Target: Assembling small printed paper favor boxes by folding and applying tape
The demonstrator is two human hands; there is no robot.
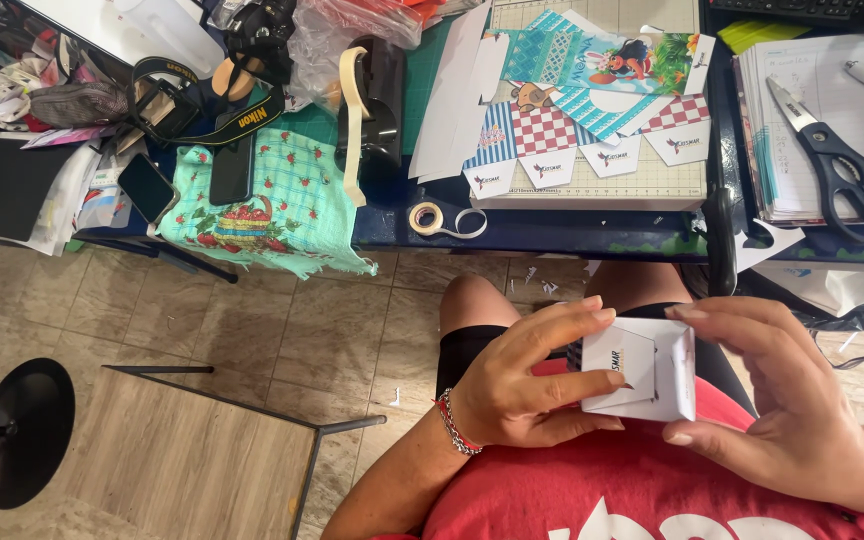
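The person sits at a cluttered desk (552, 228) and holds a small white paper box (642, 370) above the lap, in front of a red shirt (592, 490). The left hand (522, 385) grips the box from the left side, fingers curled over its top edge and thumb pressed under its lower edge. The right hand (782, 400) holds it from the right, fingers arched over the top and thumb at the bottom corner. Both hands are closed on the box, close together, with only the box between them. A beaded bracelet (454, 425) circles the left wrist.

On the desk, well apart from the hands, a printed paper sheet (592, 100) with cut-out box shapes lies on a cutting mat (652, 180). A tape roll (426, 217) sits near the desk edge, with a loose strip just beside it. Black scissors (837, 160) rest on a stack of papers (802, 90) to the right. A green cloth (272, 200) with a basket print hangs over the desk edge, with 2 phones (232, 168) on it. A camera strap (202, 110) lies beyond. A round black stool (22, 430) stands on the tiled floor (282, 330).
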